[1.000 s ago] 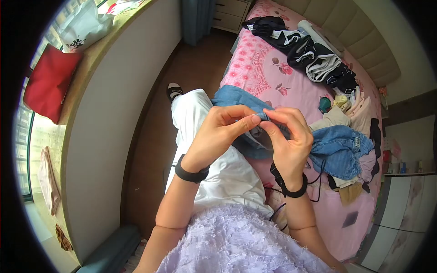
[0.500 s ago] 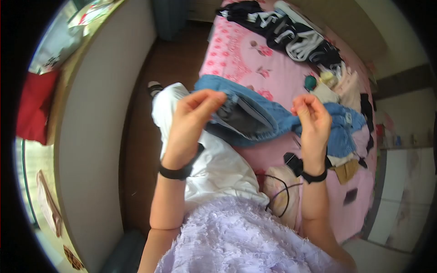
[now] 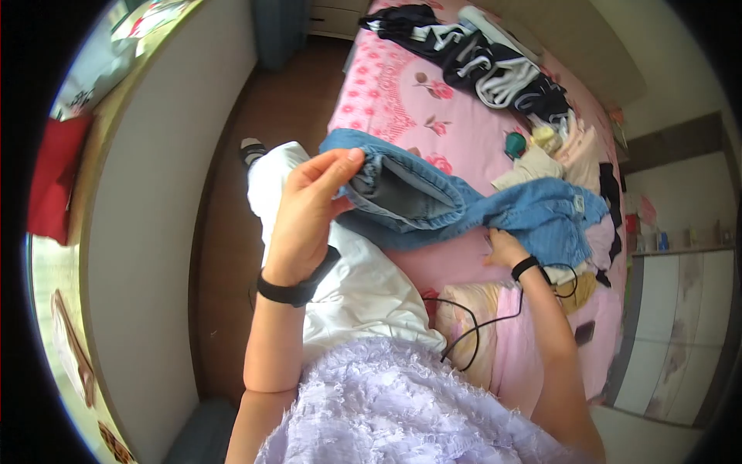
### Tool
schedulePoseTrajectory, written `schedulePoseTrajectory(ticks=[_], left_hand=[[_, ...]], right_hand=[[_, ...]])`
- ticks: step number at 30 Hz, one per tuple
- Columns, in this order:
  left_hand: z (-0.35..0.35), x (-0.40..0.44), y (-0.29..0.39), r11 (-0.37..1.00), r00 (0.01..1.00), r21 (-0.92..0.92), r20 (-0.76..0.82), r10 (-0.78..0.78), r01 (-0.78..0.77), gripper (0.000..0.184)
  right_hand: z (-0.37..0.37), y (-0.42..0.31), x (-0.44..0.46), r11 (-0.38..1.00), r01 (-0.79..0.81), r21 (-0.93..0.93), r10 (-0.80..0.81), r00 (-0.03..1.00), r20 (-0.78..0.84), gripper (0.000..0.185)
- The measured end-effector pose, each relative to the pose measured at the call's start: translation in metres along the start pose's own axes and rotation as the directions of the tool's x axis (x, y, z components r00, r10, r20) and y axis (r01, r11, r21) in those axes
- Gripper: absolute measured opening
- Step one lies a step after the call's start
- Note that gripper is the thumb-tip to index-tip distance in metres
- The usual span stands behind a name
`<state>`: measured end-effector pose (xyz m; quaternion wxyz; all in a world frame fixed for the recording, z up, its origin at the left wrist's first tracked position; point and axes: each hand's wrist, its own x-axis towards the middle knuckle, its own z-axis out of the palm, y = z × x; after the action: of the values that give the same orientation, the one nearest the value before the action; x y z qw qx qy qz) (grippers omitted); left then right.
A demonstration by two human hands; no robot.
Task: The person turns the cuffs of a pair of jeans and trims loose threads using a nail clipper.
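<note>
A pair of blue denim trousers (image 3: 433,182) stretches from my lap across the bed, its wide opening showing a greyish inside. My left hand (image 3: 313,197) is closed in a pinch at the near-left rim of that opening, thumb and forefinger on the fabric. Farther right, my right hand (image 3: 508,249) is lowered to the bed beside the lower edge of the denim. Its thumb and fingers look apart, with the fingertips partly hidden at the cloth. Nothing shows in it.
A pink floral bedspread (image 3: 386,85) covers the bed. Black-and-white clothes (image 3: 495,73) lie at its far end. A green round object (image 3: 515,145) and pale garments (image 3: 533,168) sit to the right. A black cable (image 3: 479,325) runs near my right wrist. A wall (image 3: 170,178) stands left.
My right hand has left its raised pinch and gone down to the bed at the denim's edge. My left hand keeps its pinch at the opening. The view has shifted slightly.
</note>
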<state>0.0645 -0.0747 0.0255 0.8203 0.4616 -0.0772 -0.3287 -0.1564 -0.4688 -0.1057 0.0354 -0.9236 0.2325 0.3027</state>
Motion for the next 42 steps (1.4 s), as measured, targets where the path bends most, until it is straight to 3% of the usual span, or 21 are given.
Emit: schedulePoseTrajectory(ticks=[2,4,5,9,11,13,15,16,18,21,24,31,34,42], left_hand=[[0.003,-0.001,0.002,0.995,0.999,-0.093,-0.026,-0.033,0.030,0.020],[0.004,-0.002,0.004,0.992,0.998,-0.119,-0.031,-0.051,0.047,0.020],[0.003,-0.001,0.004,0.989,0.999,-0.142,-0.019,-0.051,0.048,0.019],[0.000,0.001,0.000,0.961,0.996,-0.262,0.023,-0.083,0.086,0.019],[0.000,0.002,0.000,0.959,0.996,-0.268,0.029,-0.083,0.088,0.020],[-0.001,0.002,0.000,0.961,0.996,-0.261,0.042,-0.082,0.090,0.021],[0.003,0.000,-0.001,0.966,0.997,-0.247,0.043,-0.068,0.076,0.020],[0.006,0.000,0.000,0.968,0.997,-0.241,0.048,-0.060,0.069,0.020],[0.010,-0.004,0.004,0.977,0.995,-0.200,0.081,-0.055,0.070,0.020],[0.012,-0.007,0.001,0.987,0.991,-0.142,0.119,-0.059,0.076,0.021],[0.014,-0.012,0.003,0.992,0.992,-0.109,0.117,-0.057,0.070,0.023],[0.018,-0.017,0.006,0.997,0.993,-0.075,0.116,-0.028,0.037,0.026],[0.019,-0.018,0.005,0.998,0.994,-0.065,0.105,-0.015,0.022,0.027],[0.023,-0.021,0.007,1.000,0.995,-0.012,0.100,0.023,-0.021,0.029]], right_hand=[[0.014,-0.015,0.008,0.989,0.039,-0.146,-0.045,0.998,-0.038,0.081],[0.005,-0.023,0.008,0.972,0.180,-0.151,-0.184,0.983,-0.013,0.073],[0.004,-0.021,0.010,0.967,0.199,-0.161,-0.206,0.978,-0.025,0.059],[-0.029,-0.031,-0.008,0.960,0.279,-0.012,-0.279,0.960,-0.031,0.046],[-0.089,-0.075,-0.046,0.943,0.233,0.239,-0.260,0.961,0.091,0.044],[-0.127,-0.097,-0.081,0.786,0.329,0.523,-0.356,0.933,-0.053,0.051],[-0.162,-0.122,-0.118,0.576,0.376,0.725,-0.335,0.918,-0.211,0.052],[-0.169,-0.135,-0.130,0.434,0.505,0.747,-0.311,0.861,-0.401,0.056],[-0.175,-0.162,-0.146,0.152,0.740,0.656,-0.167,0.673,-0.721,0.065],[-0.171,-0.195,-0.150,0.252,0.913,0.321,-0.140,0.363,-0.921,0.073],[-0.167,-0.216,-0.152,0.286,0.952,0.113,-0.261,0.191,-0.946,0.073],[-0.160,-0.220,-0.156,0.496,0.848,-0.188,-0.430,0.051,-0.901,0.076],[-0.153,-0.217,-0.150,0.427,0.882,-0.199,-0.405,-0.010,-0.914,0.070],[-0.149,-0.219,-0.152,0.409,0.896,-0.171,-0.358,-0.015,-0.934,0.071]])
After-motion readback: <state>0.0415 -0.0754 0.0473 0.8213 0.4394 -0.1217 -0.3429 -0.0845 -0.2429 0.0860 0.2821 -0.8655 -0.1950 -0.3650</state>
